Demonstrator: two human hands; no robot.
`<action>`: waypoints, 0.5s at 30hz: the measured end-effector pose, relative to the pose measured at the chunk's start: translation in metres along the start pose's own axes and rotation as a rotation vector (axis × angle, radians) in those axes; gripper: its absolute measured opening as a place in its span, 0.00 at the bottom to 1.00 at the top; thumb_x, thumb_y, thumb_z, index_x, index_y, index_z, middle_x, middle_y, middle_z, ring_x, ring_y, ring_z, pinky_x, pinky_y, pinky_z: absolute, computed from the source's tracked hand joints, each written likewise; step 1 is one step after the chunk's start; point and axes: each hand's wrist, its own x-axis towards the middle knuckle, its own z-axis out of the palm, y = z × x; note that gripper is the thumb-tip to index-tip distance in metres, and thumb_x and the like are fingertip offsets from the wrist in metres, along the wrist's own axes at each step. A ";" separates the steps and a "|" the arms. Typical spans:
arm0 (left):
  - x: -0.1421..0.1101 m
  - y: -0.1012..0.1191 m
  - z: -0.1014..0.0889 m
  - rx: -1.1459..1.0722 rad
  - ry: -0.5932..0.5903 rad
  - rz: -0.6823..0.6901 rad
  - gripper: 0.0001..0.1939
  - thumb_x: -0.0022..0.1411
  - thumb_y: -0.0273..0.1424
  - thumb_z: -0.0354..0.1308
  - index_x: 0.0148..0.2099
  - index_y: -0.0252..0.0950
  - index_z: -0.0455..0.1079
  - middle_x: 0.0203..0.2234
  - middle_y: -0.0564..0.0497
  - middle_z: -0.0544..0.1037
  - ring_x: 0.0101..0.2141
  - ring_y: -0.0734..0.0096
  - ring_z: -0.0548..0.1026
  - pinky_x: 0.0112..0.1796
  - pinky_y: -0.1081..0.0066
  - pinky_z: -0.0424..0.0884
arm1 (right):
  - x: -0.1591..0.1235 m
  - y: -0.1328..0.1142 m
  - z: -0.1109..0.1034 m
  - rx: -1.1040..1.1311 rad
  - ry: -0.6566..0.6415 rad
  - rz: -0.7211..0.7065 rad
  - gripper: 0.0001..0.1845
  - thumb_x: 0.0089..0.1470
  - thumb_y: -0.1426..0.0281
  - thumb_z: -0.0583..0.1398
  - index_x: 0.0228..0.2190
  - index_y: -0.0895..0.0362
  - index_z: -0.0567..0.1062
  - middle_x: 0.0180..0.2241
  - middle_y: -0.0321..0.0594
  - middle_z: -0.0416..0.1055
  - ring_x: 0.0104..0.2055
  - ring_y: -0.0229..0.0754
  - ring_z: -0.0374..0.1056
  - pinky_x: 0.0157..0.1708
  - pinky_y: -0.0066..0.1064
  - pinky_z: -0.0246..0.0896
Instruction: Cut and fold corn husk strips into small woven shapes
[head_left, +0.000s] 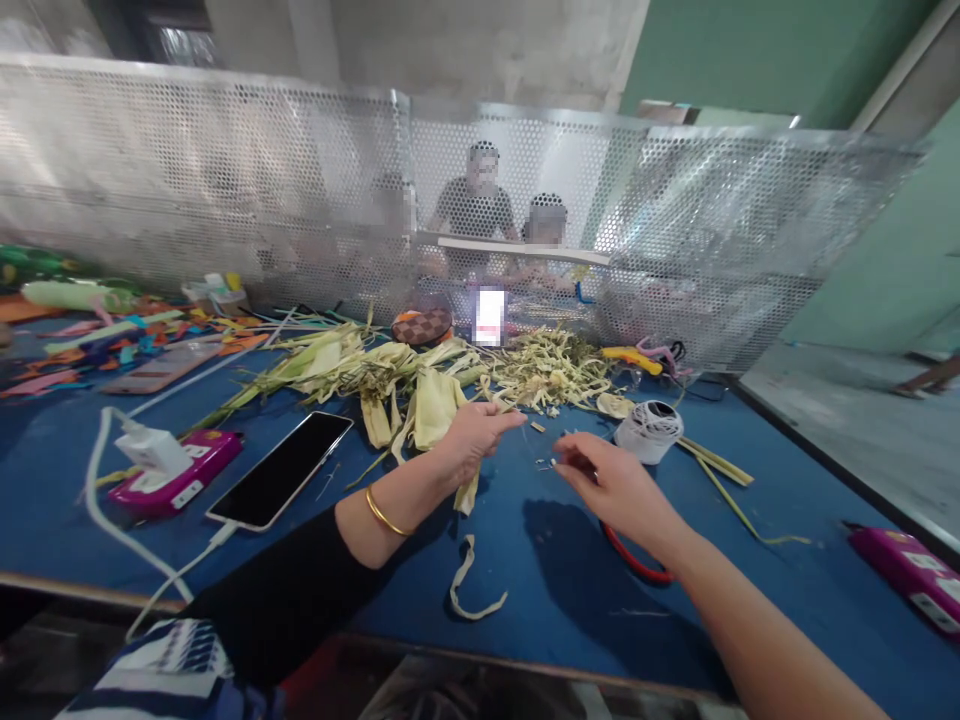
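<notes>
My left hand (471,440) is closed around a strip of pale dried corn husk (466,496), whose end hangs below the palm; another bit sticks up above the fingers. To its right, my right hand (611,485) pinches its thumb and fingers together on what looks like a fine pale thread (527,442), faintly visible between the two hands. Just behind the right hand stands a ball of white string (649,432). A red curved loop (636,560) lies partly hidden under the right hand. A loose curled husk strip (471,590) rests nearer the table edge.
Piled corn husks (337,365) and shredded husk (551,370) lie along the back. A charging phone (281,470), a purple power strip (180,475) and a cable are at left, a second power strip (907,575) at right. Behind a perforated metal screen (225,190) are several people.
</notes>
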 end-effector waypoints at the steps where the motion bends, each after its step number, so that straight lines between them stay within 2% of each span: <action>1: 0.001 0.001 -0.001 0.021 0.033 0.020 0.13 0.49 0.32 0.66 0.25 0.35 0.64 0.10 0.64 0.51 0.13 0.85 0.46 0.18 0.77 0.42 | -0.010 0.004 -0.006 -0.179 -0.012 0.081 0.10 0.56 0.67 0.54 0.39 0.55 0.70 0.38 0.44 0.73 0.37 0.45 0.70 0.35 0.34 0.60; 4: 0.004 0.002 -0.002 0.088 0.098 0.092 0.09 0.49 0.32 0.64 0.27 0.33 0.68 0.11 0.62 0.57 0.14 0.84 0.50 0.18 0.77 0.47 | -0.041 0.018 -0.014 -0.571 -0.112 0.318 0.08 0.54 0.68 0.55 0.35 0.58 0.71 0.36 0.47 0.72 0.35 0.48 0.70 0.30 0.33 0.55; 5: 0.005 0.002 -0.003 0.111 0.109 0.118 0.08 0.49 0.32 0.64 0.27 0.32 0.70 0.12 0.61 0.59 0.15 0.84 0.52 0.19 0.77 0.48 | -0.049 0.022 -0.014 -0.616 -0.152 0.342 0.08 0.53 0.70 0.55 0.35 0.59 0.71 0.35 0.47 0.71 0.35 0.48 0.70 0.30 0.33 0.55; 8: 0.006 0.000 -0.003 0.176 0.133 0.181 0.09 0.48 0.33 0.63 0.29 0.31 0.72 0.15 0.58 0.65 0.17 0.82 0.56 0.21 0.77 0.53 | -0.060 0.032 -0.011 -0.663 -0.169 0.398 0.14 0.51 0.74 0.53 0.40 0.60 0.72 0.36 0.50 0.71 0.36 0.48 0.70 0.31 0.33 0.54; 12: 0.005 0.000 -0.005 0.263 0.145 0.252 0.12 0.48 0.37 0.63 0.29 0.31 0.73 0.15 0.59 0.64 0.18 0.80 0.57 0.22 0.76 0.54 | -0.051 0.039 -0.010 -0.535 -0.153 0.451 0.28 0.45 0.76 0.56 0.51 0.63 0.68 0.38 0.53 0.73 0.38 0.51 0.71 0.33 0.34 0.55; 15: 0.005 0.001 -0.008 0.341 0.175 0.313 0.13 0.48 0.38 0.62 0.29 0.32 0.74 0.15 0.59 0.63 0.19 0.79 0.57 0.22 0.76 0.53 | -0.046 0.039 -0.013 -0.204 -0.087 0.531 0.34 0.42 0.75 0.57 0.54 0.61 0.66 0.34 0.47 0.74 0.34 0.48 0.69 0.33 0.34 0.56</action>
